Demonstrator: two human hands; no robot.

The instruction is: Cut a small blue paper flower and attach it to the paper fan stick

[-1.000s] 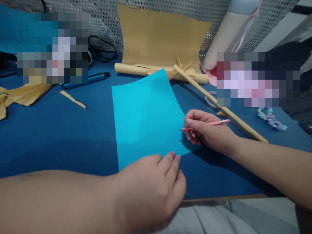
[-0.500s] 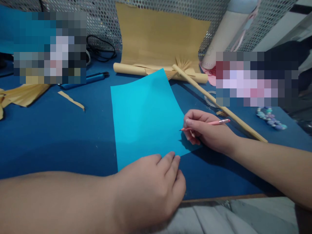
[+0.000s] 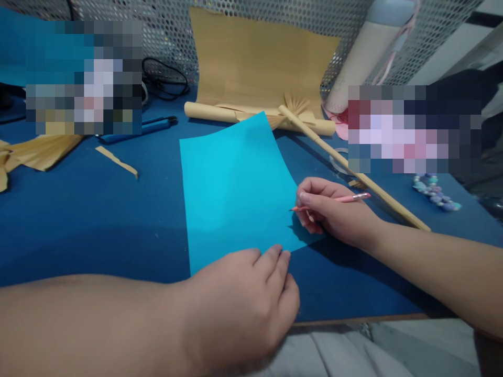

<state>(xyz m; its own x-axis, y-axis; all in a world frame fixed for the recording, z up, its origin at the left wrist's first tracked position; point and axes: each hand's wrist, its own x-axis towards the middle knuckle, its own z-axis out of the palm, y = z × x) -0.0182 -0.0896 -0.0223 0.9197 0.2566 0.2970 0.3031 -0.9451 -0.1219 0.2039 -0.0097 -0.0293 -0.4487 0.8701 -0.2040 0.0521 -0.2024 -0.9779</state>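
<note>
A bright blue sheet of paper [image 3: 231, 183] lies on the dark blue table, its far corner lifted slightly. My left hand [image 3: 243, 298] rests over the near edge of the sheet, fingers laid down on it and the thumb hidden. At the sheet's right edge, my right hand [image 3: 330, 209] is closed in a writing grip around a pink pencil [image 3: 351, 198]. The sharpened tip points left, just over the paper; whether it touches I cannot tell. I see no marks on the sheet.
Behind the sheet are a brown paper roll [image 3: 259, 116] and a slanting wooden stick [image 3: 365, 180]. A paper strip [image 3: 118, 161] and a blue cutter [image 3: 151, 126] lie left. A bottle [image 3: 365, 57] leans at the back; a beaded bracelet [image 3: 436, 192] lies right. Two areas are blurred.
Both hands, the pencil and the blue sheet stay where they were. Only the camera view has shifted very slightly.
</note>
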